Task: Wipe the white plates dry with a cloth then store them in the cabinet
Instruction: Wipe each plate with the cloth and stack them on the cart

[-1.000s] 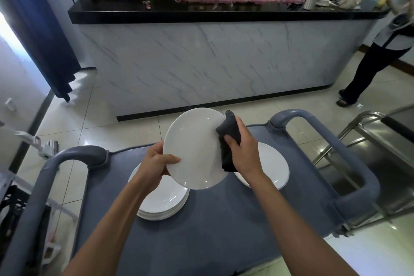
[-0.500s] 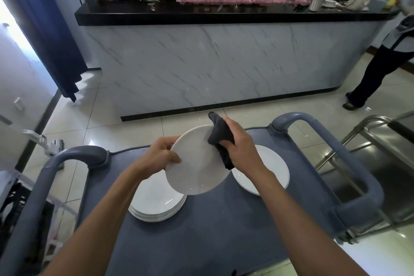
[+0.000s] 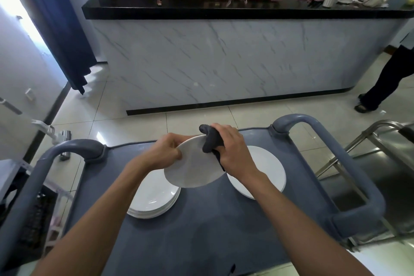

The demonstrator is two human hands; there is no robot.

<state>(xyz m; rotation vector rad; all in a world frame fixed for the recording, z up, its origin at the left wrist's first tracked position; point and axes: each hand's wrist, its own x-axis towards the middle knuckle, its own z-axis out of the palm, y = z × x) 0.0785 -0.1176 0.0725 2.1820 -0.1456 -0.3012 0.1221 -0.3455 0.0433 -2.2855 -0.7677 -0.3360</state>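
Left hand [image 3: 165,154] grips plate [image 3: 190,170] rim; right hand [image 3: 233,150] pinches cloth [image 3: 210,141].

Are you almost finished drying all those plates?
Not yet. One plate lies alone on the cart, perhaps already dried. The left hand holds a plate while the right hand rubs its rim with the dark cloth. A stack waits, and none is in a cabinet.

Both forearms are extended forward; the left hand [image 3: 164,154] is curled in a pinch (thumb on top), the right hand [image 3: 233,149] clenched.
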